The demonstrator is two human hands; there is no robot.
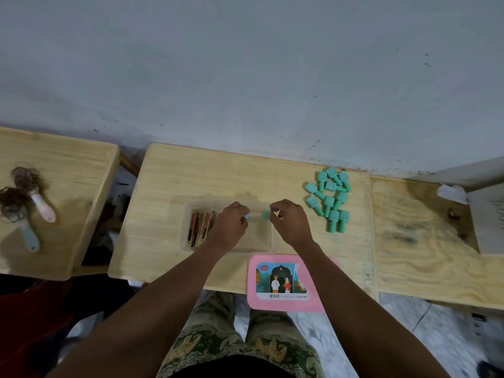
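Note:
Both my hands hover over a clear plastic tray [266,242] on the middle wooden table [174,181]. My left hand [230,227] pinches a small item with a pale round tip and a bit of teal. My right hand [289,222] pinches a small teal cap-like piece [266,214] between thumb and fingers. The two pieces sit a few centimetres apart, not touching. Several red and brown sticks [200,227] lie in the tray's left end. A pile of several teal stoppers [328,201] lies on the table to the right of my right hand.
A pink lid with a picture label [286,283] overhangs the table's near edge. On the left table lie two hairbrushes clogged with hair [26,203]. A third wooden table [425,241] stands to the right, with a white sheet [488,222]. A grey wall rises behind.

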